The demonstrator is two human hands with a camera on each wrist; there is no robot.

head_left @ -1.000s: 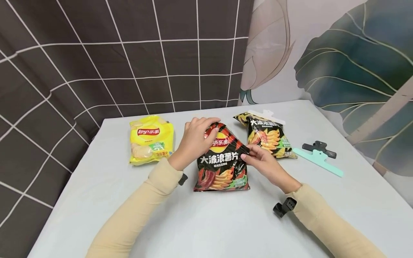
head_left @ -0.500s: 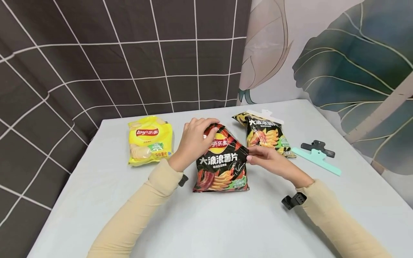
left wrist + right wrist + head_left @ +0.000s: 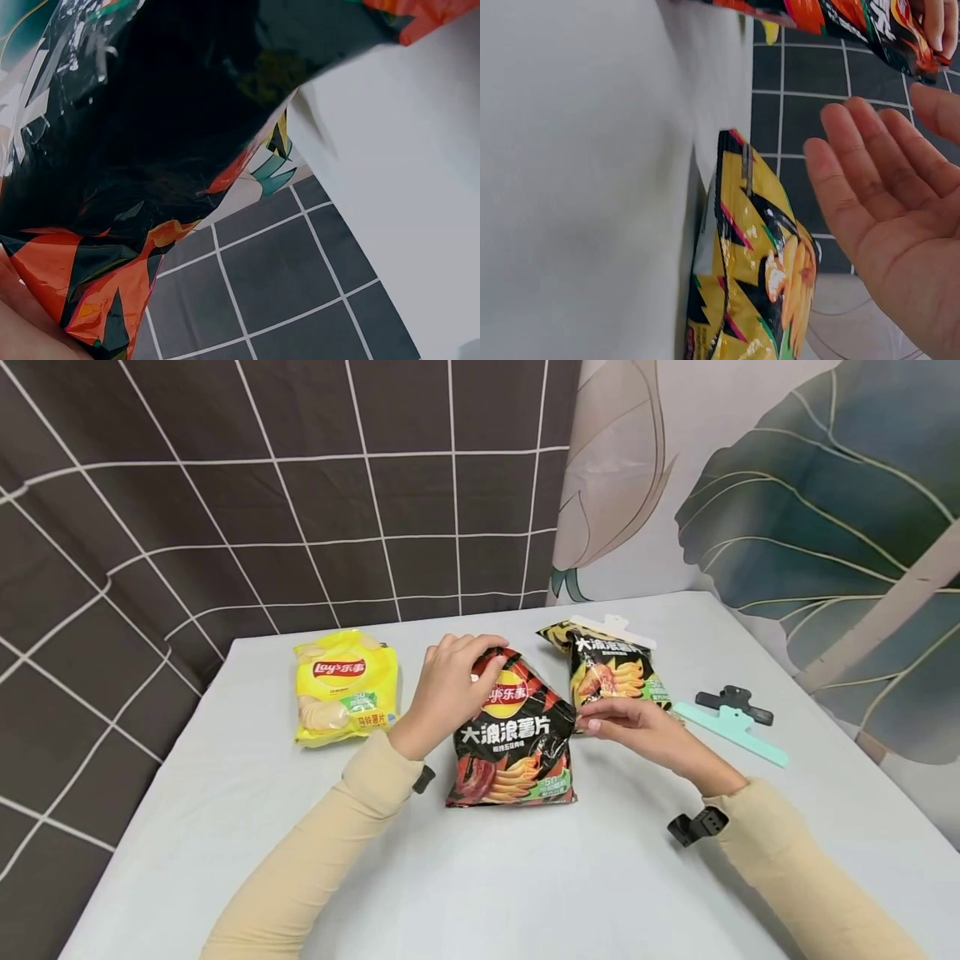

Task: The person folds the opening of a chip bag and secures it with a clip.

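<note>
My left hand grips the top of a black-and-red Lay's potato chip bag, which stands tilted at the middle of the table; the right wrist view shows fingers pinching its folded top edge. My right hand is just right of that bag, its fingers loosely extended with nothing in them and apart from the bag in the right wrist view. Behind the right hand lies a black-and-yellow chip bag with a white bag clip across its top; the hand hides its lower edge.
On the left lies a yellow Lay's chip bag. A mint-green bag clip and a black bag clip lie close together at the right. The white table meets a dark grid-patterned cloth at the back.
My right hand has let go of the black-and-red chip bag's right edge and drawn away to the right. The left hand keeps its grip on the top.
</note>
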